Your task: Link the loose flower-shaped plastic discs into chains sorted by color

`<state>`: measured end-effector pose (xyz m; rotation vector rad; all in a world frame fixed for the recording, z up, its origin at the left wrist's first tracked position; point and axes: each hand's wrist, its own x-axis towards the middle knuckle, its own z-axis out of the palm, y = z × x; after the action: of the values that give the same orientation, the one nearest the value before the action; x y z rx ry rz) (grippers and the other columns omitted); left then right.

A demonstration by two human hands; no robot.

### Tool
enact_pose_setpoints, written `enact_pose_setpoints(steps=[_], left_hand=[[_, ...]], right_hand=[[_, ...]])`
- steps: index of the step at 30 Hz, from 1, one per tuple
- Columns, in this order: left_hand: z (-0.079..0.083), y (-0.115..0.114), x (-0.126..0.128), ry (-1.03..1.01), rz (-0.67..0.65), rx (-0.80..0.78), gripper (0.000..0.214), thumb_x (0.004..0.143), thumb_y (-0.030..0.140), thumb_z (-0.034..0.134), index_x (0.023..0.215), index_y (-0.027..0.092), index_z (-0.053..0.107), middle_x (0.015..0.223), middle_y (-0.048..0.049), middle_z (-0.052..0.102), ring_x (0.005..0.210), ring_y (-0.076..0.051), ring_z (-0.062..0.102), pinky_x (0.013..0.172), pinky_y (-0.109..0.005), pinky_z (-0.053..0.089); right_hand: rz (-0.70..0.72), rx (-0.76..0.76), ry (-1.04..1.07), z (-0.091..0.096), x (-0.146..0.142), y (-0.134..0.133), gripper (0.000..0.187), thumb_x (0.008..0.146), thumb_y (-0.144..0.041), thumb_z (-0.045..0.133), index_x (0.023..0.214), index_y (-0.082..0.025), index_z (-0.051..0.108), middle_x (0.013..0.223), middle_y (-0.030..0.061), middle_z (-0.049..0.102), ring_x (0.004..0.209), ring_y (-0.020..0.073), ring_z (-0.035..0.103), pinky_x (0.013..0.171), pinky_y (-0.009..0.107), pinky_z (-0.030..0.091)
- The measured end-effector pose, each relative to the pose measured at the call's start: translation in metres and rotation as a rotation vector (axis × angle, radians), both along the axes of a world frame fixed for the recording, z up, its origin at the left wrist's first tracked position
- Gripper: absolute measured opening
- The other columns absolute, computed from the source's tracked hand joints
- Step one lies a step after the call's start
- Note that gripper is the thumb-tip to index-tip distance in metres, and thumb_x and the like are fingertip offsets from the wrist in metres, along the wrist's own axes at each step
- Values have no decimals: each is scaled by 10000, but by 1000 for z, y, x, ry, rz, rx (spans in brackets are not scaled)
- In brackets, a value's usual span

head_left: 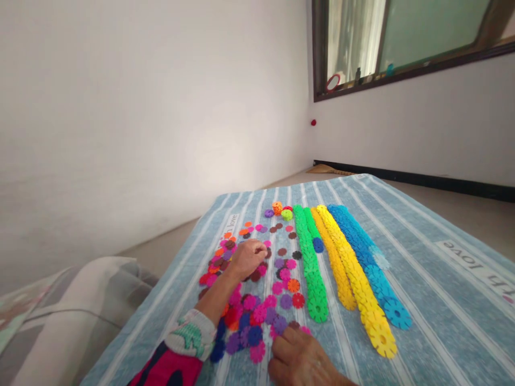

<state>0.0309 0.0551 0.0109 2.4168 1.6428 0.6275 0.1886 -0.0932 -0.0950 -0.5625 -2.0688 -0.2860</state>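
Note:
Loose plastic snowflake discs point(259, 313) in pink, purple, brown, orange, red and dark blue lie scattered on the left of the cloth. Over the upper part of this scatter, my left hand point(248, 258) has its fingers curled together; what is between them, if anything, is hidden. My right hand point(301, 356) rests low at the near edge of the discs, its fingers bent and closed beside a brown disc point(294, 325) and a purple disc point(279, 323). Whether it grips one cannot be made out.
Overlapping discs form long rows: green point(310, 268), yellow point(354, 268) and blue point(366, 257). A small orange stack point(277, 208) stands at the far end. One dark blue disc point(318, 245) lies by the green rows. A striped cloth point(434, 300) covers the table.

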Motion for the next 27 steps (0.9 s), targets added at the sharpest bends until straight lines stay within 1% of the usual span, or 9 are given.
enact_pose_setpoints(steps=[3, 6, 10, 15, 17, 19, 22, 24, 27], left_hand=[[2, -15, -40, -18, 112, -38, 194, 753, 220, 536, 668, 186, 707, 673, 5, 677, 651, -132, 601, 635, -223, 420], [-1, -30, -75, -39, 214, -79, 207, 746, 270, 536, 668, 192, 711, 617, 16, 660, 604, -136, 589, 582, -224, 401], [-12, -42, -101, -124, 300, -90, 217, 726, 305, 537, 654, 190, 706, 603, 18, 668, 603, -144, 606, 587, -225, 414], [-28, -44, -107, -282, 425, 26, 223, 721, 308, 532, 707, 190, 720, 711, 4, 723, 699, -162, 656, 664, -231, 461], [-33, -43, -106, -327, 463, 77, 227, 730, 307, 524, 719, 194, 721, 742, 1, 734, 718, -163, 660, 691, -233, 476], [-36, -43, -106, -349, 483, 119, 237, 745, 311, 517, 728, 196, 723, 767, -5, 741, 722, -163, 658, 715, -237, 485], [-36, -44, -107, -357, 509, 179, 255, 763, 315, 509, 747, 187, 729, 817, -28, 750, 748, -169, 661, 753, -244, 491], [-36, -46, -107, -362, 525, 198, 251, 766, 306, 509, 746, 188, 730, 840, -32, 755, 762, -169, 663, 766, -240, 492], [-37, -46, -108, -374, 533, 188, 234, 763, 297, 517, 735, 197, 728, 835, -19, 759, 758, -164, 664, 753, -224, 493]], right_hand=[[21, -39, 15, 9, 5, -5, 271, 872, -126, 498, 614, -193, 447, 607, -7, 478, 556, 159, 482, 558, 297, 373], [49, -83, 10, 14, 9, -7, 284, 889, -70, 421, 631, -189, 439, 619, -8, 490, 564, 152, 485, 577, 292, 359], [80, -130, -10, 16, 13, -10, 314, 934, -87, 353, 649, -196, 426, 621, -10, 483, 566, 150, 462, 582, 290, 335], [108, -192, -45, 19, 19, -16, 335, 984, -137, 314, 677, -200, 431, 643, -5, 482, 582, 148, 451, 568, 286, 305], [126, -220, -78, 25, 21, -18, 298, 973, -121, 340, 712, -195, 465, 655, -1, 494, 586, 148, 449, 554, 285, 299], [83, -256, -98, 33, 20, -17, 261, 961, -120, 357, 764, -192, 513, 676, 12, 516, 606, 165, 453, 560, 300, 307], [16, -308, -162, 49, 10, -9, 201, 956, -152, 394, 900, -189, 583, 818, 60, 594, 751, 216, 513, 659, 343, 378], [21, -339, -239, 58, -1, 1, 170, 944, -155, 444, 1003, -189, 600, 953, 81, 621, 897, 246, 530, 763, 373, 412], [-18, -389, -320, 63, -15, 19, 168, 919, -127, 506, 1028, -198, 612, 1009, 81, 621, 1023, 259, 511, 875, 403, 415]])
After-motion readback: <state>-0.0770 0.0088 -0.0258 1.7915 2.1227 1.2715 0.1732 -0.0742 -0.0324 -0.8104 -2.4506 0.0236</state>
